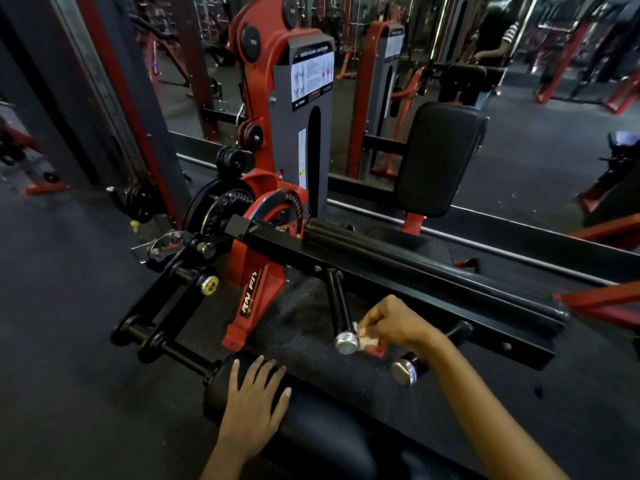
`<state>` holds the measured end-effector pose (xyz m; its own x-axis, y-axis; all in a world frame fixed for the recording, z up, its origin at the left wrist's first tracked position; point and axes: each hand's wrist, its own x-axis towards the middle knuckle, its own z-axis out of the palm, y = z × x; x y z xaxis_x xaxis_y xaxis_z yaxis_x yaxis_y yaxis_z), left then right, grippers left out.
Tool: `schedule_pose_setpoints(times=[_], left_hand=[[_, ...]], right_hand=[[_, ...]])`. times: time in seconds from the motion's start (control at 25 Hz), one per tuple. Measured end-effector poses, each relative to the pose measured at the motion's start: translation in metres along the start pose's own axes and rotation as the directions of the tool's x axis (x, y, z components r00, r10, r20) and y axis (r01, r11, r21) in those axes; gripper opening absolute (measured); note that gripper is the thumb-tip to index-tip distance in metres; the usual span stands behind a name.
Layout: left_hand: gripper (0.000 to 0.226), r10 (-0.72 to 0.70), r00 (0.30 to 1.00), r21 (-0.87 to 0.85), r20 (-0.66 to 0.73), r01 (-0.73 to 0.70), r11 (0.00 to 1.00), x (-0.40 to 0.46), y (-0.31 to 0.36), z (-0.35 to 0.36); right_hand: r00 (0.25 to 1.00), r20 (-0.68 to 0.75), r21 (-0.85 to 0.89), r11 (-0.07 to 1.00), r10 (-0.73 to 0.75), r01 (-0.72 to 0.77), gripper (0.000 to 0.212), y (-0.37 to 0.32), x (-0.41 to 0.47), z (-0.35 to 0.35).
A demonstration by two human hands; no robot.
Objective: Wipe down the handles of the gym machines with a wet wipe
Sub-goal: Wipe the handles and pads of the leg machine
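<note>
Black foam roller pad (pixel 221 386) sits under my left hand (pixel 254 408), fingers flat and spread, gripping nothing. Just right of it, my right hand (pixel 393 325) pinches the wet wipe (pixel 367 341) vs the chrome cap of the near handle (pixel 341 318). Second handle (pixel 415 367) lies below that wrist, not touched now. Prob early-to-mid job; can't tell which grips are clean, and other machines are left.

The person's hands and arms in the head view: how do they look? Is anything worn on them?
Both the left hand and the right hand are bare, with no gloves. Both forearms are uncovered as far as the frame shows, so no sleeve is visible. No watch, ring or bracelet can be seen. The fingernails are short and unpainted.
</note>
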<state>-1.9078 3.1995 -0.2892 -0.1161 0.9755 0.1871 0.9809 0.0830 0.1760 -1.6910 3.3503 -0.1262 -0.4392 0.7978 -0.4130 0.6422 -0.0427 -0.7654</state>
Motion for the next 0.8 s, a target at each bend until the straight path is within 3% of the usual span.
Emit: schedule_pose_setpoints(times=[0.04,0.12,0.2,0.24,0.32,0.44,0.6,0.8], left_hand=[[0.067,-0.006,1.0,0.002,0.014,0.006,1.0,0.0,0.0,-0.001],[0.067,-0.012,0.999,0.006,0.042,0.012,1.0,0.0,0.0,-0.001],[0.068,-0.021,0.997,0.019,0.067,0.02,1.0,-0.001,0.0,-0.002],[0.068,-0.026,0.997,0.022,0.073,0.025,0.999,-0.001,0.001,-0.002],[0.069,-0.032,0.995,0.026,0.09,0.03,0.999,-0.002,0.002,-0.004],[0.068,-0.039,0.994,0.042,0.104,0.035,0.999,-0.002,0.004,-0.004],[0.067,-0.046,0.994,0.05,0.104,0.041,0.998,-0.001,0.002,-0.002],[0.068,-0.051,0.994,0.046,0.097,0.047,0.998,-0.002,0.003,-0.001]], right_hand=[[0.999,0.032,0.034,0.999,0.009,-0.01,0.019,0.005,0.002,-0.003],[0.991,-0.131,0.108,0.994,0.029,-0.014,0.026,0.014,0.02,-0.001],[0.939,-0.325,0.321,0.947,0.118,-0.008,0.026,0.017,0.043,0.011],[0.936,-0.313,0.475,0.88,0.161,0.008,0.026,0.014,0.054,0.018],[0.961,-0.177,0.702,0.712,0.211,-0.027,0.028,0.009,0.074,0.029],[0.952,-0.021,0.796,0.582,0.305,-0.169,0.026,0.009,0.099,0.035],[0.938,0.176,0.753,0.572,0.299,-0.324,0.025,0.01,0.099,0.034],[0.888,0.426,0.583,0.699,0.172,-0.415,0.055,0.017,0.077,0.019]])
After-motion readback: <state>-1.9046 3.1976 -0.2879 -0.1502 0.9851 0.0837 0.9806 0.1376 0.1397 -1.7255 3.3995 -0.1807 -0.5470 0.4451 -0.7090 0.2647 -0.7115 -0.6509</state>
